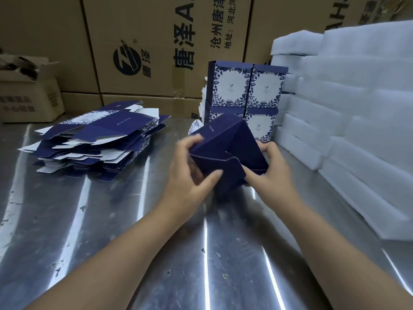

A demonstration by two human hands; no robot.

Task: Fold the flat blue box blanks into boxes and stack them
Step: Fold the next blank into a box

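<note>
A dark blue box (225, 148), partly folded, is held tilted above the metal table (111, 220) at the centre. My left hand (190, 173) grips its left side, thumb on a bottom flap and fingers curled over the upper edge. On the box's right side, my right hand (268, 173) grips with its thumb against the flaps. Left of them lies a heap of flat blue blanks (96, 139). Behind the held box, several finished boxes with blue-and-white leaf print (245, 90) stand stacked two high.
White foam sheets (346, 121) are piled along the right side of the table. Large brown cartons (145, 48) form a wall behind it. A smaller open carton (26, 95) sits at the far left.
</note>
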